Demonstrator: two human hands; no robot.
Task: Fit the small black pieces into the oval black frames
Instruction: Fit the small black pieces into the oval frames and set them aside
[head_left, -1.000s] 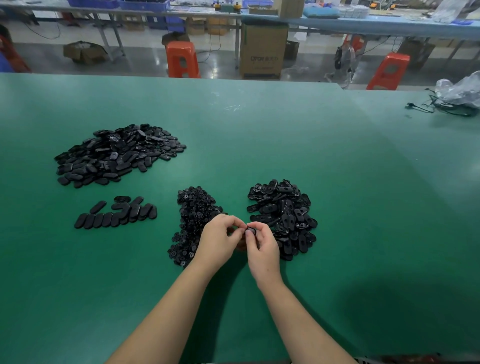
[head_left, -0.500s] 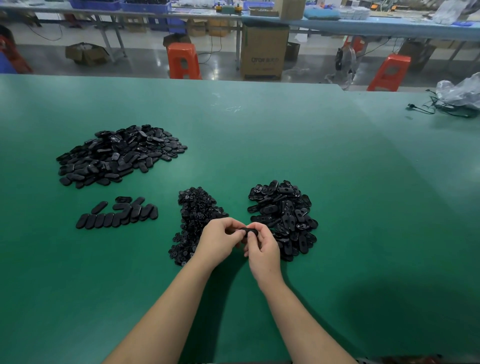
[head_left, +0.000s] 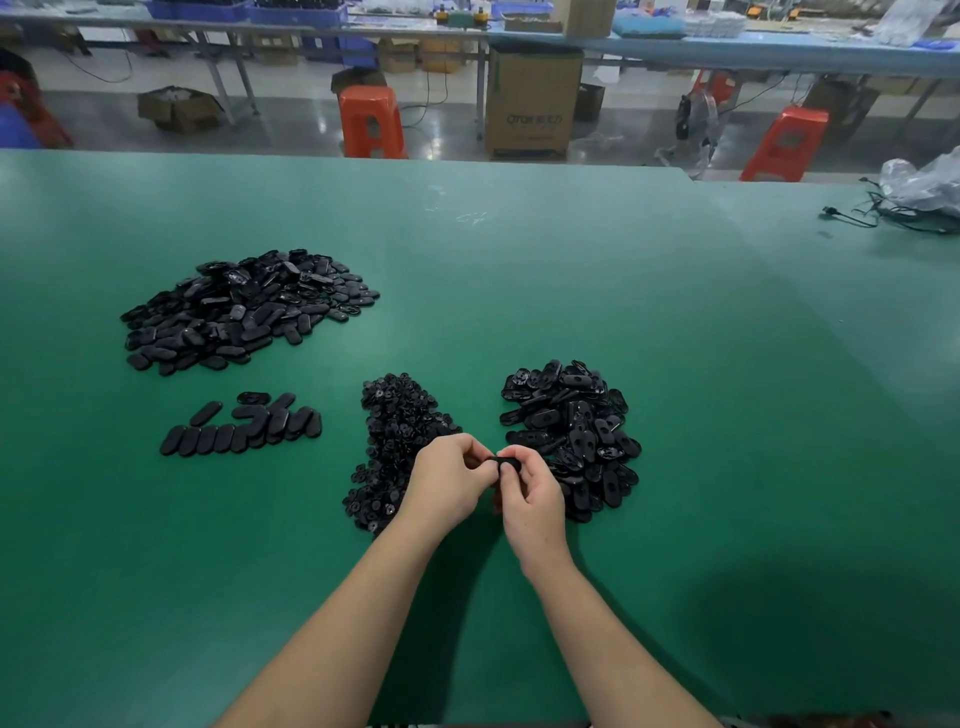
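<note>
An oval black frame (head_left: 503, 461) is held between my two hands just above the green table (head_left: 675, 364). My left hand (head_left: 448, 480) pinches its left end with curled fingers, and my right hand (head_left: 529, 493) grips its right end. Whether a small piece sits in it is hidden by my fingers. A heap of small black pieces (head_left: 397, 441) lies just left of my hands. A heap of empty oval frames (head_left: 571, 431) lies just right of them.
A large pile of black oval parts (head_left: 244, 309) sits at the far left, with a short row of ovals (head_left: 241, 428) laid out in front of it. Black cables and a plastic bag (head_left: 919, 192) lie at the far right edge.
Both hands stay in the same spot between the two heaps. The fingers have shifted slightly on the oval frame, which now lies flatter between them.
</note>
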